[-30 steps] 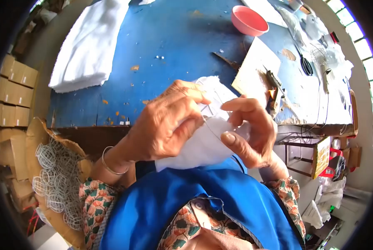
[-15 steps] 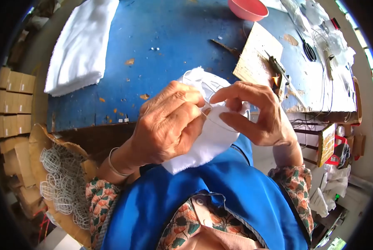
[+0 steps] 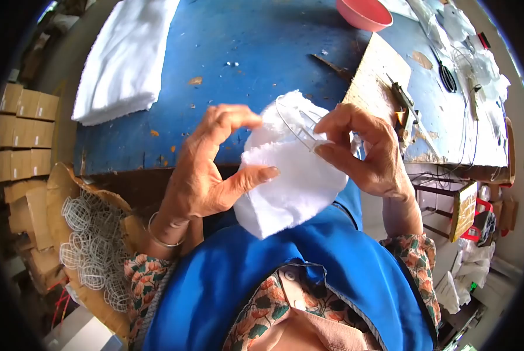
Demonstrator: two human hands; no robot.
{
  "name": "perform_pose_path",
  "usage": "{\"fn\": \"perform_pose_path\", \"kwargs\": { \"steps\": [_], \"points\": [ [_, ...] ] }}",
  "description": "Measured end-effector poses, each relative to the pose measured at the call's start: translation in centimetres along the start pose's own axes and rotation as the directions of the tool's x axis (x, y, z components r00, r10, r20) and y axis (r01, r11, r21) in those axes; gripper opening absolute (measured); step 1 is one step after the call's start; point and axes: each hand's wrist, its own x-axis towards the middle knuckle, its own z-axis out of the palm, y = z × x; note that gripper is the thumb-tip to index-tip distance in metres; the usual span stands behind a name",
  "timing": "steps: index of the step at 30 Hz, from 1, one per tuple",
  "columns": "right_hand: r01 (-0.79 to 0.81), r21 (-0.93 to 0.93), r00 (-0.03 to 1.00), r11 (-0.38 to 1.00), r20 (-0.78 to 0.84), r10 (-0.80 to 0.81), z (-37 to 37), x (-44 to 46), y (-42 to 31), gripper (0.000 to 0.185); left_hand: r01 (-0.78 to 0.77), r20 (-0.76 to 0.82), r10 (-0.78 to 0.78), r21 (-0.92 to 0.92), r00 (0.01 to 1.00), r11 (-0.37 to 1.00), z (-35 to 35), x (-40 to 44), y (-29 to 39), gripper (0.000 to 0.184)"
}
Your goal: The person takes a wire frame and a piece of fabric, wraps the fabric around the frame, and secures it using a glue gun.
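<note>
A white fluffy cloth (image 3: pixel 291 190) hangs in front of me over my lap, gathered about a white wire frame (image 3: pixel 287 121) whose thin curved wires show at its top. My right hand (image 3: pixel 370 152) pinches the wire frame between thumb and fingertips at its right side; part of the frame is hidden behind those fingers. To the left of the cloth, my left hand (image 3: pixel 206 164) has its thumb and fingers spread, with nothing between them. Its thumb tip lies over the cloth's left side; whether it touches cannot be made out.
On the blue table (image 3: pixel 215 96) lie a folded white cloth stack (image 3: pixel 124 64), a pink bowl (image 3: pixel 364 14), a board (image 3: pixel 374 73) with tools, and black scissors (image 3: pixel 447 77). Wire frames (image 3: pixel 92 245) fill a carton at lower left. Cardboard boxes (image 3: pixel 31 120) and a stool (image 3: pixel 462 210) flank me.
My left hand has let go of the wire and drawn away to the left, its fingers opening. My right hand has closed its pinch on the frame. More of the cloth shows.
</note>
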Motion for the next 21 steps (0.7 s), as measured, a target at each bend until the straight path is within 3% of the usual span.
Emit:
{"fn": "perform_pose_path", "kwargs": {
  "steps": [2,5,10,11,13,14,15,18,19,21],
  "points": [
    [0.005,-0.002,0.999,1.000,0.036,-0.005,0.0,0.2,0.2,0.014,0.157,0.075,-0.151,-0.088,0.986,0.984,0.3,-1.1,-0.7,0.030],
    [0.053,-0.018,0.995,0.998,0.083,-0.051,-0.3,0.4,0.3,0.017,0.249,0.109,-0.230,-0.224,0.967,0.942,0.6,-1.7,-1.0,0.021],
    [0.083,0.058,0.994,0.995,0.073,-0.088,-0.6,-0.4,-1.1,0.018,-0.023,-0.040,0.019,-0.086,0.999,0.996,1.3,-0.3,0.4,0.013],
    [0.012,0.119,0.999,0.993,0.052,-0.018,-0.6,-1.0,-1.8,0.019,-0.075,-0.074,0.069,-0.089,0.995,0.993,1.5,0.2,0.6,0.013],
    [0.290,0.079,0.944,0.954,0.141,-0.298,-0.5,-0.8,-2.7,0.020,-0.142,0.000,0.144,-0.132,0.990,0.981,1.4,0.7,1.0,0.012],
    [0.293,0.048,0.939,0.955,0.171,-0.297,0.1,-1.0,-3.6,0.023,-0.151,0.108,0.172,-0.176,0.979,0.973,1.2,0.8,1.3,0.010],
    [0.190,0.090,0.951,0.978,0.230,-0.206,0.1,-1.4,-3.8,0.022,-0.160,0.212,0.207,-0.218,0.955,0.963,1.0,0.9,1.7,0.009],
    [0.025,0.427,1.000,0.904,0.002,-0.029,0.2,-1.5,-1.7,0.015,-0.051,0.226,0.088,-0.162,0.970,0.985,1.2,1.2,2.0,0.008],
    [0.015,0.457,0.998,0.889,-0.061,0.014,0.7,-1.3,-1.5,0.013,-0.033,0.211,0.062,-0.137,0.975,0.990,1.3,1.3,1.5,0.007],
    [0.101,0.241,0.995,0.965,-0.016,-0.100,0.4,-0.9,-0.5,0.014,-0.065,0.177,0.091,-0.144,0.980,0.987,1.5,1.4,0.7,0.009]
  ]
}}
